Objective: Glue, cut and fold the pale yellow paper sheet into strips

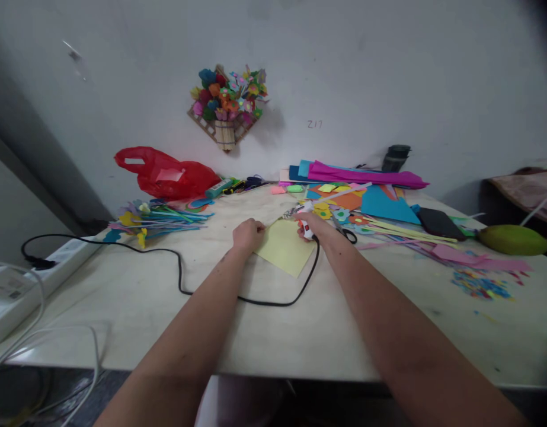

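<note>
My right hand [305,228] is wrapped round a white glue gun [307,220] with a red switch. A long translucent glue stick [344,193] seems to stick out behind it. The gun's black cord [273,304] loops down and left across the table. My left hand [249,236] is closed, its fingertips pinching a thin stick [273,223] that points toward the gun's nozzle. Small and blurred, whatever lies at the stick's tip cannot be made out. Below both hands a pale yellow paper sheet [287,249] lies flat on the table.
Left are a white power strip [73,261], foam flowers on stems [162,220] and a red plastic bag [166,175]. Right are scissors [348,235], coloured foam sheets [386,204], a phone [440,224] and scraps [482,284]. A flower basket [225,133] hangs on the wall.
</note>
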### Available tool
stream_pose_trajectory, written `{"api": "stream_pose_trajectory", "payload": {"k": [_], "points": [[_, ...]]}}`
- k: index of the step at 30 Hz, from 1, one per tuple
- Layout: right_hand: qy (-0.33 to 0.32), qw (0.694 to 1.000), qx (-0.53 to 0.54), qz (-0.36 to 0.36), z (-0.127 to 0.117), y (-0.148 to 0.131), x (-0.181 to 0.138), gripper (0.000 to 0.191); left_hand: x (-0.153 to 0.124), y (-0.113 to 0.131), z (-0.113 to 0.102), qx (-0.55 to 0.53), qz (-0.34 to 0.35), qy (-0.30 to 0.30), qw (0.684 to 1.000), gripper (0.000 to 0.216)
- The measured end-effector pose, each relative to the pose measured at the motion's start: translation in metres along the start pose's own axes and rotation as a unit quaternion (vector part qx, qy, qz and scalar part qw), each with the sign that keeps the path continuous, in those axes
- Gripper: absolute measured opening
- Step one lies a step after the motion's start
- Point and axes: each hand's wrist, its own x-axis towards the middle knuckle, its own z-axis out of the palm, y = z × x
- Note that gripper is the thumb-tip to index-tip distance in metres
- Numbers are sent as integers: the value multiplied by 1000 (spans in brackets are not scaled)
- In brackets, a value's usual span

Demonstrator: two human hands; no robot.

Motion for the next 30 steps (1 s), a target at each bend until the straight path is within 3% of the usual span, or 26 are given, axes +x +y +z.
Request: {"api": "stream_pose_trajectory", "payload": {"k": [12, 30], "points": [[31, 999, 13, -12, 1, 3, 4, 23, 0, 0, 0, 0, 1, -2, 1000, 26], [7, 1000, -16, -15, 0, 2, 1, 29, 0, 0, 0, 0, -1, 2, 1000, 25]]}}
